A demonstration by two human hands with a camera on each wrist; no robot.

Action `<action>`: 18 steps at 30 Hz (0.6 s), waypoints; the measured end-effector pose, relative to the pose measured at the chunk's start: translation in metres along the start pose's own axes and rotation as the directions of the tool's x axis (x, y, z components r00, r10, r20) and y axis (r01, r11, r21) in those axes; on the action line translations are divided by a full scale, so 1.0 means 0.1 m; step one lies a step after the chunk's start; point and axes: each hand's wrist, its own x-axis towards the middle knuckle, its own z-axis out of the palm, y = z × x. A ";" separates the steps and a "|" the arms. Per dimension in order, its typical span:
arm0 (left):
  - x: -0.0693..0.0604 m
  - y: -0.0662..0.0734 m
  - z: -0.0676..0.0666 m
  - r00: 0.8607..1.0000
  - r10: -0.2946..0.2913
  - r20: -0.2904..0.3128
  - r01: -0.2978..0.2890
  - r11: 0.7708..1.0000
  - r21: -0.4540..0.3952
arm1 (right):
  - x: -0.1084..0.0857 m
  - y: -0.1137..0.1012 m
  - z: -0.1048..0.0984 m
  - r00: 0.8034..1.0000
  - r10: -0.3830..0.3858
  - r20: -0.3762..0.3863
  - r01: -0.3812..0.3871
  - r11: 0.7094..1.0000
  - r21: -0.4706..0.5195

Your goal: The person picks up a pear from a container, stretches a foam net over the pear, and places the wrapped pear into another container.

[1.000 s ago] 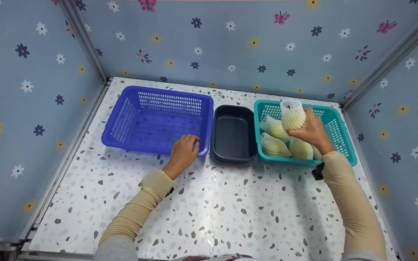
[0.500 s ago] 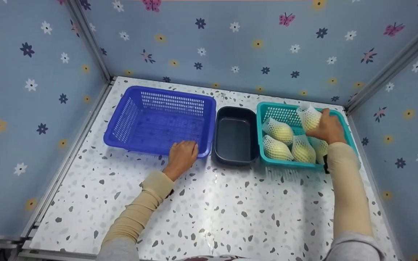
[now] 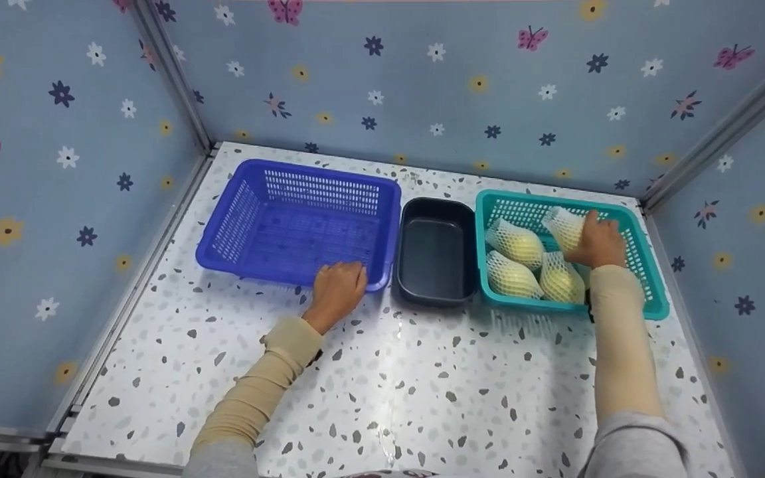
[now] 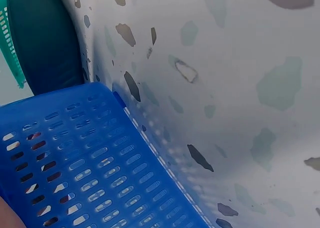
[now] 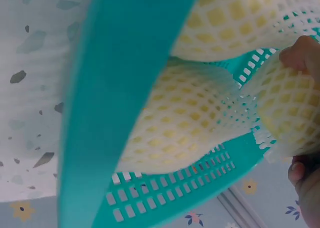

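My right hand (image 3: 600, 244) grips a yellow fruit in a white foam net sleeve (image 3: 564, 227), low inside the teal basket (image 3: 660, 309). In the right wrist view, thumb and fingers lie on either side of this netted fruit (image 5: 290, 107). Several like it rest in the same basket, among them a netted fruit (image 3: 514, 275) at the front left and another netted fruit (image 5: 175, 123) nearer the wrist camera. My left hand (image 3: 337, 292) holds the front rim of the blue basket (image 3: 289, 229), its fingers curled over the edge; the fingertips are hidden.
Between the two baskets stands a dark grey rectangular tub (image 3: 435, 255), close beside both. All three sit on a white speckled table (image 3: 382, 385). Patterned panels (image 3: 422, 79) enclose the back and both sides.
My right hand has carried the netted fruit rightward and lowered it into the teal basket. The left hand stays at the blue basket's rim, its fingers now more curled. The view has shifted slightly.
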 end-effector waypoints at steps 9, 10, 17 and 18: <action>0.01 0.02 0.00 1.000 0.013 0.007 -0.013 1.000 0.020 | 0.06 0.01 0.16 0.999 -0.026 0.021 0.027 0.999 -0.040; 0.01 0.02 0.00 1.000 0.011 0.011 -0.011 1.000 0.023 | 0.06 0.00 0.16 0.999 -0.026 0.025 0.027 0.999 -0.032; 0.00 0.02 0.00 1.000 0.004 0.019 -0.004 0.999 0.036 | 0.07 -0.04 0.16 0.991 -0.032 0.127 0.030 0.999 0.018; 0.00 0.02 0.01 1.000 0.004 0.017 -0.005 0.999 0.037 | 0.07 -0.04 0.16 0.989 -0.027 0.147 0.023 0.999 0.034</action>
